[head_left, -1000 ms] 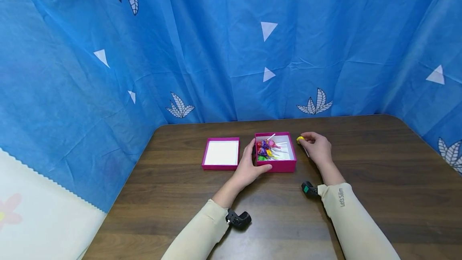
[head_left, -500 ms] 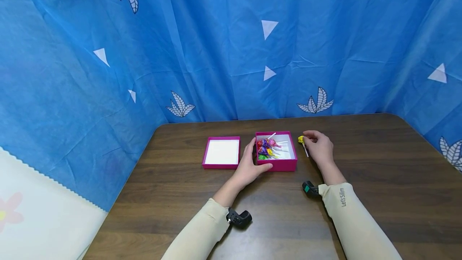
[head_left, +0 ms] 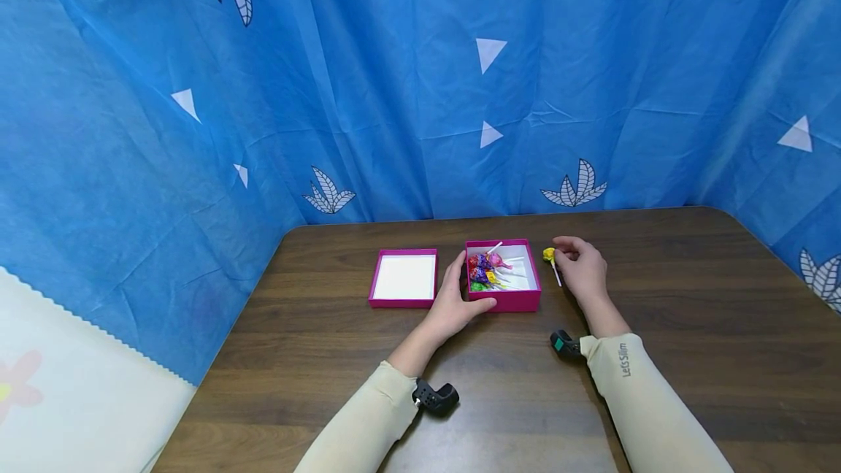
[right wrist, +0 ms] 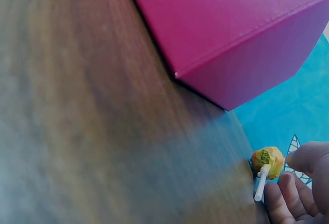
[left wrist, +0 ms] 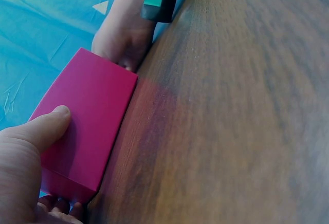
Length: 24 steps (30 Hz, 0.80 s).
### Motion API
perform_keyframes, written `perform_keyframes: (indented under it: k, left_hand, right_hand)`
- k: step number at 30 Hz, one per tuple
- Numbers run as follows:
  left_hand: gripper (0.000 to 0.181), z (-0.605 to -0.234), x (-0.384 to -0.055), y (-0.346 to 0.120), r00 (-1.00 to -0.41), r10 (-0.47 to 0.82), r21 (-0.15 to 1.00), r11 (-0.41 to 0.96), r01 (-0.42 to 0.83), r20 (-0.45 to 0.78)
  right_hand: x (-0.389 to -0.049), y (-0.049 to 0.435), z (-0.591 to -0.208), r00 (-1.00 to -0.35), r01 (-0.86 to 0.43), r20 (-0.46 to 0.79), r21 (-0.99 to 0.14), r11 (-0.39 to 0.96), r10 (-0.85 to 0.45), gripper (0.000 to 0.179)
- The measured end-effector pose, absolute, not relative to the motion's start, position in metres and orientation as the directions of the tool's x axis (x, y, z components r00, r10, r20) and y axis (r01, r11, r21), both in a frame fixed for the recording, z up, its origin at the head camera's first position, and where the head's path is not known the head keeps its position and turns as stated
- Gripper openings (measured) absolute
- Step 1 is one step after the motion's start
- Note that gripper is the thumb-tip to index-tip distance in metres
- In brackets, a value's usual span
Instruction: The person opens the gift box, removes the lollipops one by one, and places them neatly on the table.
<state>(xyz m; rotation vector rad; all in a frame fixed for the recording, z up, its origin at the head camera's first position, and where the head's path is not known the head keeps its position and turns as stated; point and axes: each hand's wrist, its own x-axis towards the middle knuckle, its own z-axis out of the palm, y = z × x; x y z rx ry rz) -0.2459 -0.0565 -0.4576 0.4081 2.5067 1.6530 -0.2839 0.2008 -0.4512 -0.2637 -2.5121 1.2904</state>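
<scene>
Left hand [head_left: 453, 305] grips pink box [head_left: 512, 303], right hand [head_left: 583, 268] beside yellow lollipop [head_left: 549, 254]

Head view: pink box just right of center, lidless. Left hand at its left side, thumb against the front wall, fingers along the left wall, so holding it; left wrist view agrees. Inside: wrapped lollipops [head_left: 482, 274], red, purple, pink, yellow, green, heads bunched at box's left, most white sticks pointing right. Wrapper print too small to read.

Yellow lollipop lies on wood-look table [head_left: 315, 356], right of the box, apart from it, stick toward bottom of frame. Right hand loose and part-spread, thumb tip just beside the candy, not wrapped round it; contact can't tell. Right wrist view, lower right: dark green patch on wrapper, lettering blurred.

Only readable text: "Let'sSlim" or similar, dark print on cream right sleeve [head_left: 650, 400], lower right. Shallow pink tray [head_left: 402, 304], white inside, left of the box. Blue curtain [head_left: 420, 93] with white triangles and leaf prints fills the top.
</scene>
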Motion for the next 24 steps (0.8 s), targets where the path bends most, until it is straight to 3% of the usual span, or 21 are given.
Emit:
perform_keyframes:
  k: [7, 16, 24]
  left_hand:
    - [0.099, -0.458, -0.246, -0.056, -0.958, 0.282, 0.914, 0.370, 0.164, 0.057]
    - [0.099, -0.459, -0.246, -0.056, -0.957, 0.284, 0.914, 0.372, 0.163, 0.055]
    - [0.099, -0.456, -0.245, -0.056, -0.959, 0.280, 0.911, 0.380, 0.158, 0.049]
  right_hand:
    - [-0.282, 0.198, -0.444, -0.918, 0.031, 0.196, -0.831, 0.555, 0.345, 0.031]
    - [-0.276, 0.187, -0.423, -0.904, -0.050, 0.258, -0.855, 0.516, 0.341, 0.031]
    - [-0.268, 0.168, -0.402, -0.904, -0.202, 0.358, -0.840, 0.504, 0.235, 0.030]
